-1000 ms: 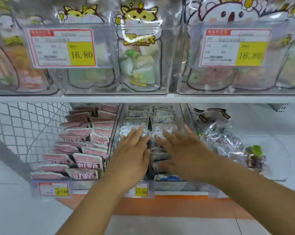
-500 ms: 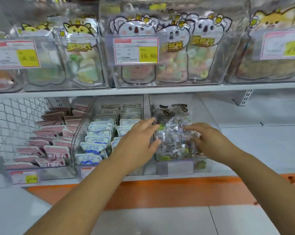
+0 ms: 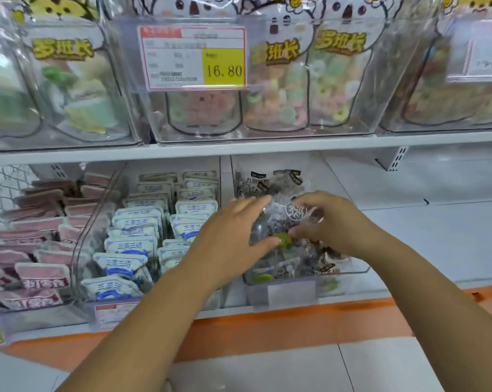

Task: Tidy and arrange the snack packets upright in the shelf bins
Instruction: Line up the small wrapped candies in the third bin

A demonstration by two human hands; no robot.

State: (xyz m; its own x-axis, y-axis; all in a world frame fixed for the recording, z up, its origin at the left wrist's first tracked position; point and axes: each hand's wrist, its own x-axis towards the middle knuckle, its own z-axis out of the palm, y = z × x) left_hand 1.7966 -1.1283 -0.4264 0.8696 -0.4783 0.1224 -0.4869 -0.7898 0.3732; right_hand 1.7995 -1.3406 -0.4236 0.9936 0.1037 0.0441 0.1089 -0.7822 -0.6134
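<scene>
Lower shelf, far left: pink packets [image 3: 41, 250] in rows, most leaning back, the front ones lying nearly flat.

Middle bin [image 3: 97, 222], clear-walled: blue-and-white packets [image 3: 143, 230] in two columns, upright to slightly tilted, and closely stacked front to back.

Left hand [image 3: 233, 236]: reaches over the right edge of the middle bin. The fingers are straight and spread, with the thumb out below. Fingertips and thumb touch the left side of the clear bag [image 3: 284, 219]; they are not curled round it.

Clear bag: holds dark-wrapped sweets and some green ones. It sits in the right bin [image 3: 357, 268], raised between the two hands, above more loose wrapped sweets in the bin.

Right hand [image 3: 329, 222]: fingers curled over the bag's top right, with the thumb pinching the film from below.

Upper shelf: tall clear pouches of coloured candy stand upright, and a price tag [image 3: 192, 58] reads 16.80.
</scene>
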